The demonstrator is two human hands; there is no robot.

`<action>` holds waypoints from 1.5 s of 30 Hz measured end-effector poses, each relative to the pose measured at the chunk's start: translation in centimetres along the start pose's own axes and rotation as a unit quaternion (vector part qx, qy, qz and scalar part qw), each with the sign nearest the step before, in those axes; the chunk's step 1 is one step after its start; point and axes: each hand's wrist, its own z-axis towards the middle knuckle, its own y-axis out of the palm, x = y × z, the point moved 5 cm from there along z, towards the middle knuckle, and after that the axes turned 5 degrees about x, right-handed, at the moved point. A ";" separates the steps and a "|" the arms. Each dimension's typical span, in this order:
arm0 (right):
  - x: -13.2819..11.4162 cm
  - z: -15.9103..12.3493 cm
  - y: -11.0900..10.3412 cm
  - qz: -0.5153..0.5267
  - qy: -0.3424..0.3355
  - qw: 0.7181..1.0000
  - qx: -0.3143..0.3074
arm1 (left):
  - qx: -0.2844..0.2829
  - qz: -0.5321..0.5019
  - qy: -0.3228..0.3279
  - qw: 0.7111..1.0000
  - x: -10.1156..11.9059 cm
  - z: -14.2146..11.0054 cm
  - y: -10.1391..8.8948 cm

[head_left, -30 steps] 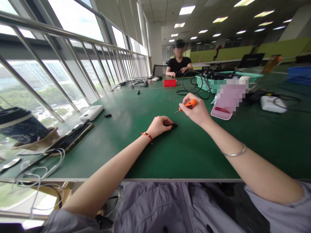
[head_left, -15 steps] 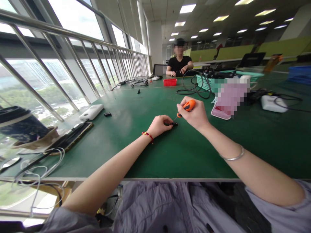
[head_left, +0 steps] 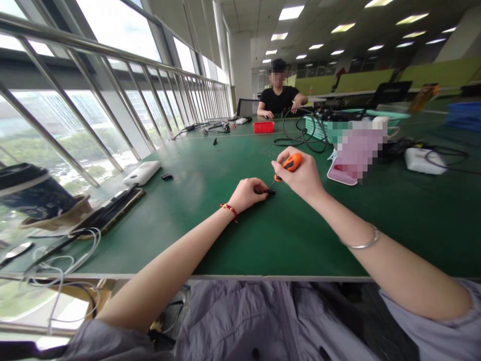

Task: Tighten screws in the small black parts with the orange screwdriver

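My right hand (head_left: 300, 174) is closed around the orange and black handle of a screwdriver (head_left: 292, 162). The thin shaft slants down to the left, and its tip meets a small black part (head_left: 270, 191) on the green table (head_left: 240, 240). Thumb and fingers of my left hand (head_left: 248, 193) pinch that part and keep it against the tabletop. Much of the part is hidden under the fingers, so I cannot tell its exact kind.
A small black piece (head_left: 167, 177) and a white box-shaped device (head_left: 142, 173) lie to the left, near a paper cup (head_left: 33, 193). Farther back are a red tray (head_left: 263, 127) and a teal basket (head_left: 317, 128) with cables. A person (head_left: 280, 98) sits at the far end.
Both my hands stay almost in place, with the screwdriver tip still on the black part. Across the table, the other person's hand has shifted slightly to the right.
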 end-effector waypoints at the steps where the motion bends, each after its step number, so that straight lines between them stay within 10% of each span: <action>1: 0.1 0.0 0.0 0.002 -0.004 1.000 0.006 | 0.001 -0.002 -0.001 1.000 0.0 0.0 0.0; 45: -1.1 -1.0 0.1 -0.048 -0.016 0.999 0.022 | 0.002 -0.004 0.011 1.000 -0.1 0.1 0.1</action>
